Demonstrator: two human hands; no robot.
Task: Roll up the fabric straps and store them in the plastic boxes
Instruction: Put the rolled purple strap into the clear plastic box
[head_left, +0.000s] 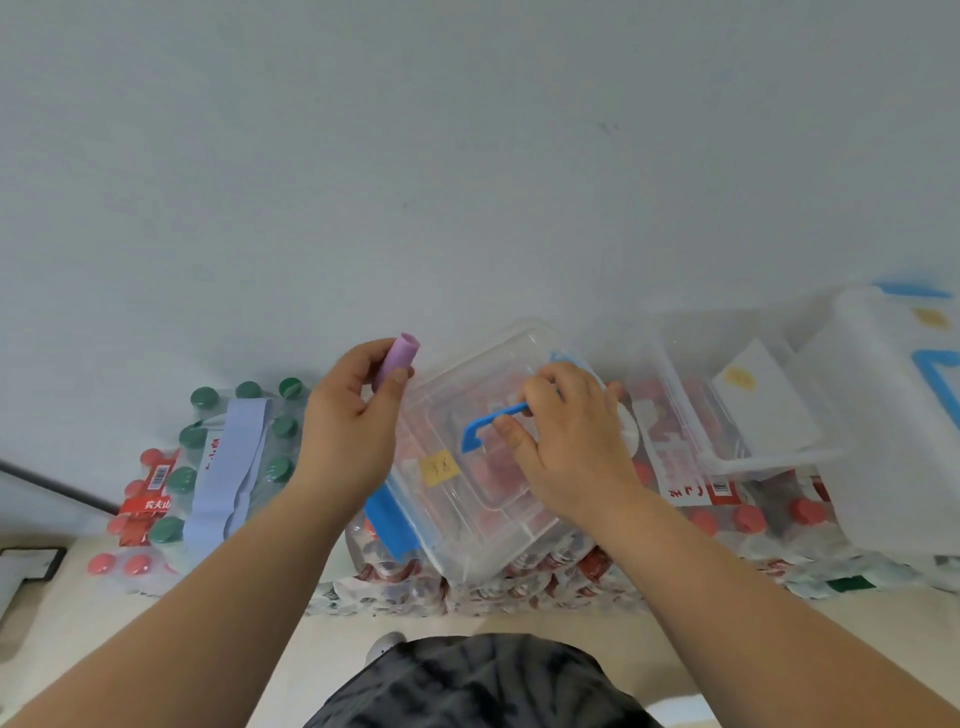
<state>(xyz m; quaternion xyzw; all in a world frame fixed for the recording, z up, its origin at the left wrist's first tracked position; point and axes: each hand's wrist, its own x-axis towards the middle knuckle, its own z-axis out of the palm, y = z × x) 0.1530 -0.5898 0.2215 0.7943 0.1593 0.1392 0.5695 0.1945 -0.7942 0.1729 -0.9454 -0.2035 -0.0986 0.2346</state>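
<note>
Left hand (349, 415) grips a tightly rolled lilac fabric strap (396, 359), raised beside the clear lidded plastic box (467, 499); right hand (566, 431) pinches its blue plastic handle (488, 423). Unrolled pale-blue strap (228, 467) lies on green-capped bottles (283, 449).

Lidded box (467, 504): clear plastic, glossy and smooth, red shows through it. Handle (488, 419) and side latch (387, 517): opaque blue plastic, smooth. Label (439, 467) on the lid: yellow paper, matt. Rolled strap (397, 358): purple cloth, matt. Flat strap (228, 467): pale lavender cloth, matt, slightly creased. Bottle caps (283, 427): green plastic with a slight sheen, under glossy clear wrap. Open box (769, 460): clear glossy plastic. Wall (467, 156): pale, matt, smooth. Shorts (483, 686): dark mottled cloth.
</note>
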